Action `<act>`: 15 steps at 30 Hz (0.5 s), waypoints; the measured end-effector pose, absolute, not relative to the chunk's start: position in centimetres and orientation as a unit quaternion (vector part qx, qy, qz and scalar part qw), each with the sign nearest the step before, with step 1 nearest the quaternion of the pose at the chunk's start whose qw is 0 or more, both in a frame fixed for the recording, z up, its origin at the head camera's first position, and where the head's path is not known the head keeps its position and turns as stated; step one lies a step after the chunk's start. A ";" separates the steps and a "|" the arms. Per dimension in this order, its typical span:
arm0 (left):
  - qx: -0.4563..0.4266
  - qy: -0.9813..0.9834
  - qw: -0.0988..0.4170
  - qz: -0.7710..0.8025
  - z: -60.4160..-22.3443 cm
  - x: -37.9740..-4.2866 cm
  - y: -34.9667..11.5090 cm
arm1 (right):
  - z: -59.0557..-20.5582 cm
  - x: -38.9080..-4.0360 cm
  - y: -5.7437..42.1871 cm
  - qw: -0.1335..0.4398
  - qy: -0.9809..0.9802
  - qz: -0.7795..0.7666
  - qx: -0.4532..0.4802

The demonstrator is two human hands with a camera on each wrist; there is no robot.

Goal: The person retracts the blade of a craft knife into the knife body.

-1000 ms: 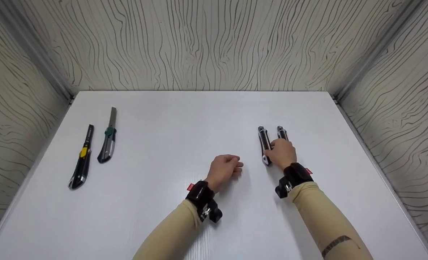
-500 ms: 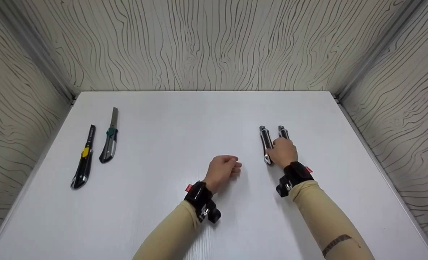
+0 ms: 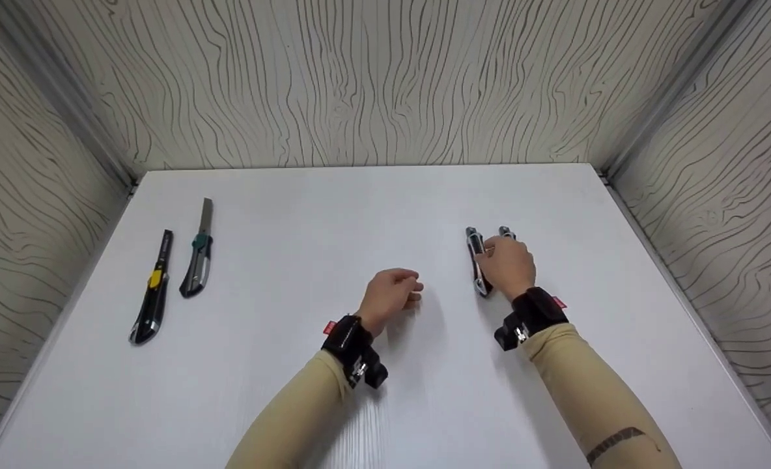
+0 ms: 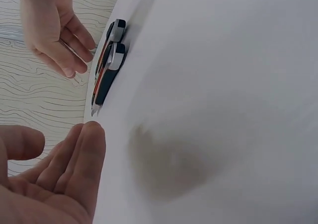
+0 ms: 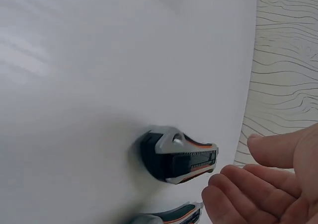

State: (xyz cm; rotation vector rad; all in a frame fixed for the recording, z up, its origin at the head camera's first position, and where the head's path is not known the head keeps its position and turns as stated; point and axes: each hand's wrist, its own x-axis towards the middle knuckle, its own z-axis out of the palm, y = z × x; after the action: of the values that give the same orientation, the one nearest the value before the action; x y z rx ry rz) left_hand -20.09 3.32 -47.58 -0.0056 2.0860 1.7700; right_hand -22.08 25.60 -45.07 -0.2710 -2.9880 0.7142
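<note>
Two retractable utility knives, black and grey with orange trim, lie side by side on the right of the white table. In the head view the left one [image 3: 478, 264] shows nearly whole, while my right hand [image 3: 509, 266] hides most of the right one [image 3: 506, 231]. Seen from the right wrist, the left knife [image 5: 184, 157] and part of the other knife [image 5: 174, 215] lie beyond the fingertips. The right hand hovers just over them, fingers bent loosely and holding nothing. My left hand [image 3: 389, 296] hangs above the table's middle, fingers relaxed, nothing in it.
On the left of the table [image 3: 294, 260] lie a black utility knife with a yellow slider [image 3: 153, 290] and a grey-green one [image 3: 196, 264] with its blade extended. Wood-grain patterned panels [image 3: 372, 85] enclose the back and sides.
The right hand has risen from the right-hand knife and its fingers have loosened. The left hand has shifted slightly left and up. The knives stay where they were.
</note>
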 end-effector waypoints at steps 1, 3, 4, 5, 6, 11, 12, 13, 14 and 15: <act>-0.002 0.754 0.199 0.626 -47.3 -20.3 3.1 | -45.0 -22.1 25.3 0.025 -0.967 0.239 -0.084; 0.000 0.768 0.192 0.611 -46.9 -20.6 2.5 | -44.8 -22.1 24.8 0.018 -0.965 0.249 -0.074; 0.001 0.776 0.188 0.603 -46.6 -20.8 2.0 | -44.8 -22.1 24.4 0.012 -0.965 0.251 -0.069; 0.002 0.784 0.184 0.592 -46.4 -21.0 1.5 | -44.8 -22.2 24.0 0.006 -0.965 0.255 -0.062; 0.005 0.793 0.179 0.582 -46.3 -21.1 1.0 | -44.8 -22.3 23.6 0.001 -0.965 0.257 -0.054; 0.006 0.838 0.156 0.523 -45.9 -21.6 -2.5 | -45.2 -22.6 21.5 -0.022 -0.966 0.259 -0.012; 0.005 0.847 0.151 0.509 -45.9 -21.7 -3.2 | -45.2 -22.7 21.0 -0.028 -0.966 0.259 -0.005; 0.001 0.856 0.147 0.495 -45.9 -21.7 -3.9 | -45.3 -22.8 20.6 -0.033 -0.966 0.256 0.003; -0.001 0.866 0.142 0.480 -45.8 -21.8 -4.6 | -45.4 -22.9 20.2 -0.036 -0.966 0.255 0.011; -0.004 0.875 0.138 0.465 -45.8 -21.9 -5.3 | -45.4 -23.0 19.7 -0.041 -0.966 0.253 0.016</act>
State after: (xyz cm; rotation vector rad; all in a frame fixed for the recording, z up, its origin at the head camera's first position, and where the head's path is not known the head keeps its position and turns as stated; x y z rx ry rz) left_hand -21.87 -5.30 -45.84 -0.0122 2.5302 1.3447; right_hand -22.98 19.68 -45.43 0.0506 -3.1187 0.8159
